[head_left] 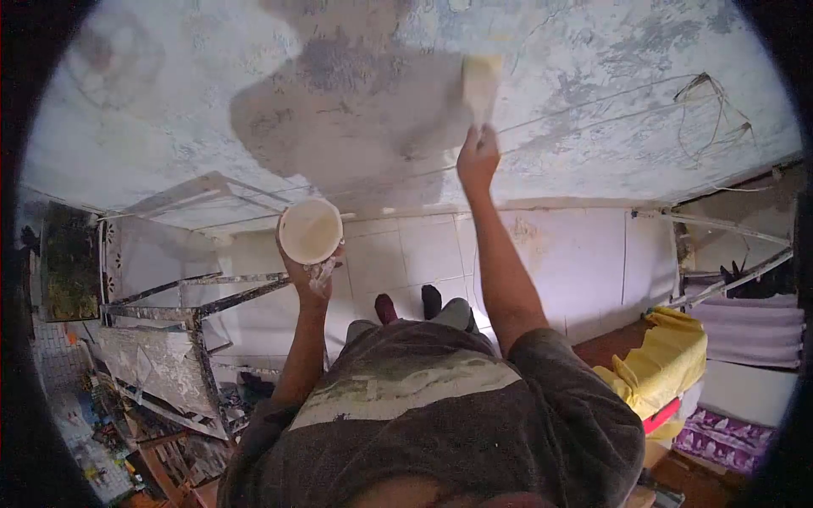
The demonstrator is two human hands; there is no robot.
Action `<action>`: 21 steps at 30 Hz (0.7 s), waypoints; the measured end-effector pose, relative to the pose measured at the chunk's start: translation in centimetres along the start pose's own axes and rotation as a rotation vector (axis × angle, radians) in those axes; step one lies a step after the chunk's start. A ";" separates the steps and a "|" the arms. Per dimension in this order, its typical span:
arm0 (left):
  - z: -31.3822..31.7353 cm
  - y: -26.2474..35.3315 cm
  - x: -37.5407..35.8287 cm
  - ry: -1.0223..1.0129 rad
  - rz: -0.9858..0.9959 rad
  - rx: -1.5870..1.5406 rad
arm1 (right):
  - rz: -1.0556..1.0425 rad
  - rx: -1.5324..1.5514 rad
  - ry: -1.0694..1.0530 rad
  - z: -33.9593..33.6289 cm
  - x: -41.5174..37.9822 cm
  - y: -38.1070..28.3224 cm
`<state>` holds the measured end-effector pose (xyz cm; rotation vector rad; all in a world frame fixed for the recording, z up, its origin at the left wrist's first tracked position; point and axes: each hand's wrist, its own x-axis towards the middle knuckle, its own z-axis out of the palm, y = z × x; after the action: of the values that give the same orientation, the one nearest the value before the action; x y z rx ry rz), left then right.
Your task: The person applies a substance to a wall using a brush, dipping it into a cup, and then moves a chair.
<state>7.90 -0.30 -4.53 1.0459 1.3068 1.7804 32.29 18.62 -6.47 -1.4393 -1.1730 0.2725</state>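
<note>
My left hand (312,275) is wrapped round a round white tub (311,231), whose open mouth faces me. Inside is a pale cream layer, and white smears mark my thumb and fingers. Higher up and to the right, my right hand (479,157) grips a wide flat paintbrush (481,85) by its narrow end. Its broad, yellowish end lies over the wall (576,51); slight blur hides whether it touches. The wall's surface is patchy white and grey, and my shadow falls across it.
A paint-spattered metal frame (203,313) stands at left. At right are a yellow cloth (669,347), lilac folded fabric (745,326) and another metal frame (737,229). Thin wires (716,110) hang on the wall. Pale tiles (423,254) lie beyond my feet.
</note>
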 end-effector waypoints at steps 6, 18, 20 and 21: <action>-0.3 0.3 0.1 -0.018 0.012 0.057 | 0.490 -0.341 -0.222 1.2 -7.7 10.5; -0.4 0.8 1.6 0.080 -0.260 -0.349 | -0.231 0.056 -0.252 -5.5 5.6 -2.2; -0.3 1.1 1.3 0.142 -0.434 -0.649 | 0.387 0.491 -0.274 -8.7 5.9 -11.8; -0.7 -0.8 1.0 0.081 -0.234 -0.324 | 0.391 0.489 -0.272 -8.9 6.1 -13.3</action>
<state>6.89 0.46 -5.22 0.6226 1.0895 1.7925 35.31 15.08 10.00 -1.2022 -0.9384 0.9839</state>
